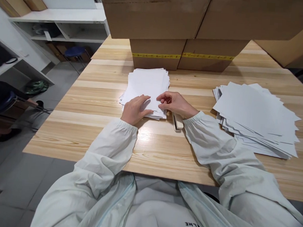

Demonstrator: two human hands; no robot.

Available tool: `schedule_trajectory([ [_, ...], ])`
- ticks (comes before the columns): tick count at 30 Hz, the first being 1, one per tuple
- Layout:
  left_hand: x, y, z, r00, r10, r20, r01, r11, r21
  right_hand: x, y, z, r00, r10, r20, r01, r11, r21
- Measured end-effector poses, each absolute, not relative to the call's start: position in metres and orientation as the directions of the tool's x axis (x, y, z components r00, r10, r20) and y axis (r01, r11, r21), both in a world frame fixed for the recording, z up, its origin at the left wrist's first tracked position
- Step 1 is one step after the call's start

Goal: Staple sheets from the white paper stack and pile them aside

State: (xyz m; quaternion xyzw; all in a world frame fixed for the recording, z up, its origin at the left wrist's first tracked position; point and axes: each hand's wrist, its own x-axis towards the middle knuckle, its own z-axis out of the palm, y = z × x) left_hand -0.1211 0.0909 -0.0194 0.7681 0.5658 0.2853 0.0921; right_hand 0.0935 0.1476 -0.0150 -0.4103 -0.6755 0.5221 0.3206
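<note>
A small stack of white folded sheets (147,83) lies on the wooden table (100,99) in front of me. My left hand (134,109) rests flat on the stack's near left corner, fingers spread over the top sheet. My right hand (174,104) pinches the near right edge of the top sheet between thumb and fingertips. A pale flat tool (177,121), partly hidden under my right wrist, lies on the table beside the stack.
A larger loose pile of white sheets (257,117) spreads at the right. Cardboard boxes (183,26) with yellow tape are stacked at the table's far side. White shelves (59,20) and a blue stool (75,51) stand to the left.
</note>
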Motion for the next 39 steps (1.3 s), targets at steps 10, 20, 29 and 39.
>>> schedule_trajectory([
  [10, -0.120, 0.094, -0.027, 0.155, 0.892, 0.425, 0.778, -0.375, 0.504, 0.086, 0.138, -0.008, -0.416, 0.908, 0.058, 0.263, 0.181, -0.948],
  [20, -0.113, 0.087, -0.027, -0.141, 0.830, 0.540, 0.653, -0.332, 0.681, 0.084, 0.131, 0.004, -0.249, 0.963, 0.101, 0.169, 0.146, -0.975],
  [29, -0.097, 0.074, -0.032, -0.030, 0.836, 0.548, 0.605, -0.421, 0.675, 0.078, 0.118, 0.023, -0.418, 0.865, -0.278, 0.092, -0.264, -0.960],
  [39, -0.102, 0.075, -0.029, -0.033, 0.864, 0.502, 0.592, -0.388, 0.706, 0.082, 0.121, 0.015, -0.458, 0.854, -0.246, 0.093, -0.229, -0.969],
])
